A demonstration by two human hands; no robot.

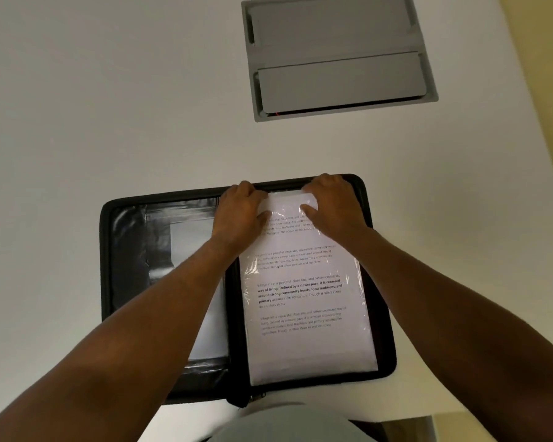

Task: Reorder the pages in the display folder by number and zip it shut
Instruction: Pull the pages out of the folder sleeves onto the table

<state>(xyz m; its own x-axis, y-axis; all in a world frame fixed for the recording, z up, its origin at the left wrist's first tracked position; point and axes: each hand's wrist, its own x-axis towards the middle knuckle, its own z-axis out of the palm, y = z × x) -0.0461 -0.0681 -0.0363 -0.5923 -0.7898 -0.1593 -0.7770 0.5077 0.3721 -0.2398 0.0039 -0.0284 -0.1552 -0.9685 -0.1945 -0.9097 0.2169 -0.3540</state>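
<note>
A black display folder (109, 250) is lying open on the white table (109, 90), near its front edge. Its left half is showing a clear sleeve (189, 250) with a sheet inside. The left hand (241, 212) is pinching the top left corner of the printed page (304, 298), which is lying in plastic on the right half. The right hand (331, 205) is gripping its top right corner, thumb on top. A grey hatch (339, 55) is sitting farther back in the tabletop.

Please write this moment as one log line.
stage: handling page | folder: open, unzipped, on table | left hand, right hand: both at top edge of sleeved page | grip: unclear
</note>
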